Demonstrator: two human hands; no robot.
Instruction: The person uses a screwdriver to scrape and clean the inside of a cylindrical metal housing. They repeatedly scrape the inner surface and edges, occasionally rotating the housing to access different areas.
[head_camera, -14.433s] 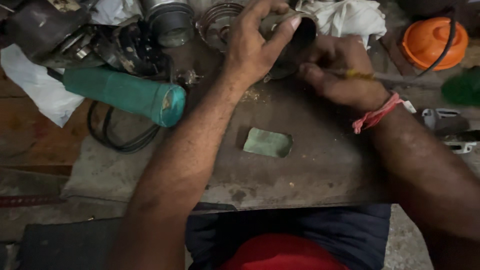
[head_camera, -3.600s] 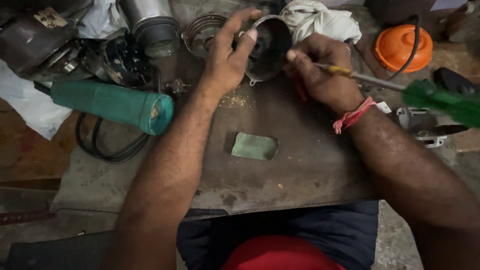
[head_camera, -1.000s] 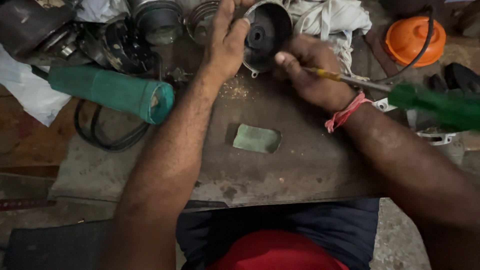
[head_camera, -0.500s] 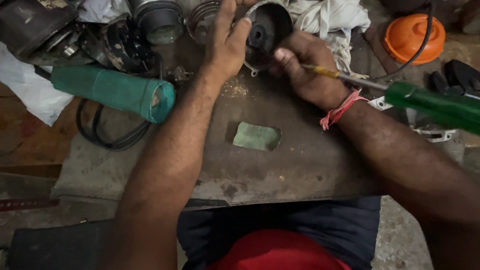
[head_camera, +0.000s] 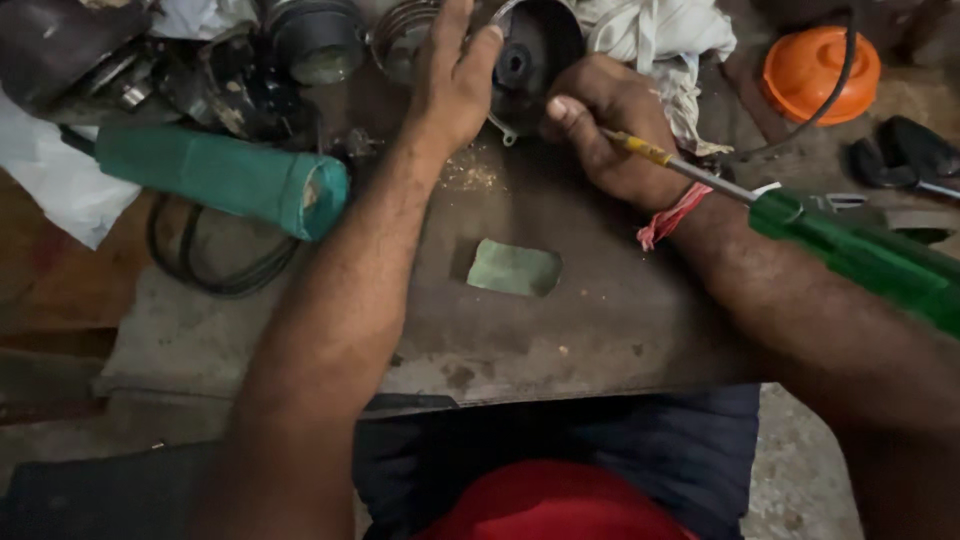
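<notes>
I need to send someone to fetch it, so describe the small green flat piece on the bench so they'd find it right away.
Start at the worn grey metal bench top. Between the person's two forearms, below the dark round metal housing held by the left hand, lies the small flat pale-green rectangular piece. It lies alone and is far thinner than the fat green cylindrical tool body.

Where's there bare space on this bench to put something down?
Bare bench lies between the forearms, around the small green pad, down to the near edge. The back is crowded: green grinder body, dark round housing held by the left hand, white rag, orange cap.
</notes>
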